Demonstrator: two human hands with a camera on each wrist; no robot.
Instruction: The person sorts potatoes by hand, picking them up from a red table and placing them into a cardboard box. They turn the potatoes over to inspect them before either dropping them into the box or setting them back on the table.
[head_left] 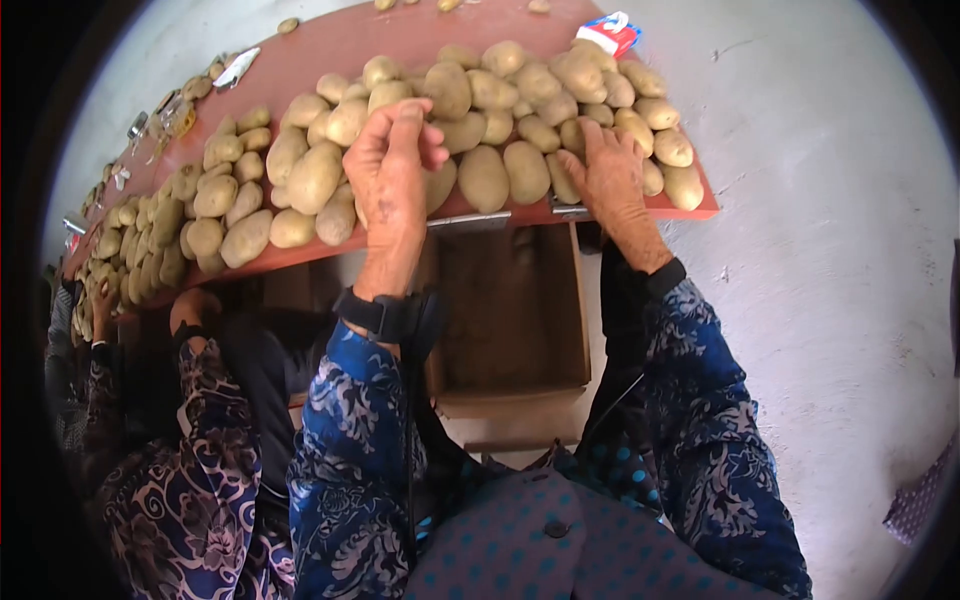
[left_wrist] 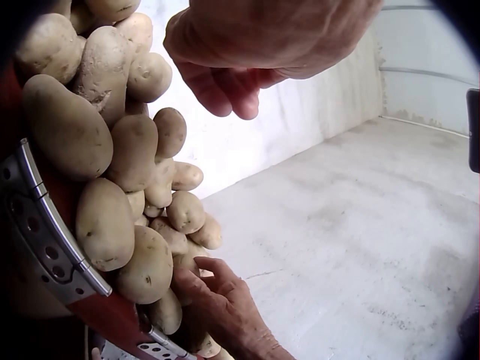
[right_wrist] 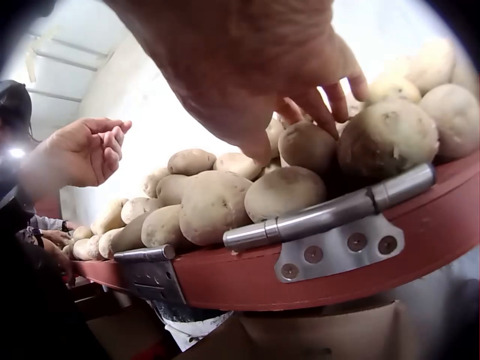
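Many potatoes [head_left: 483, 180] lie heaped along the near side of a red table [head_left: 330, 40]. My left hand [head_left: 392, 180] is raised over the potatoes in the head view, fingers loosely bent and nothing held in them. In the right wrist view that left hand [right_wrist: 86, 154] shows thumb and fingertips close together, apart from the heap. My right hand [head_left: 615, 185] rests at the right end of the heap, its fingers spread over the potatoes. In the right wrist view its fingers [right_wrist: 319, 109] reach down behind a small potato [right_wrist: 307, 146].
Below the table edge stands an open cardboard box [head_left: 510, 400]. Metal hinges [right_wrist: 341, 247] sit along the edge. A red and white packet [head_left: 612, 35] lies at the far right corner. At left, another person's hand [head_left: 103, 305] is at the potatoes.
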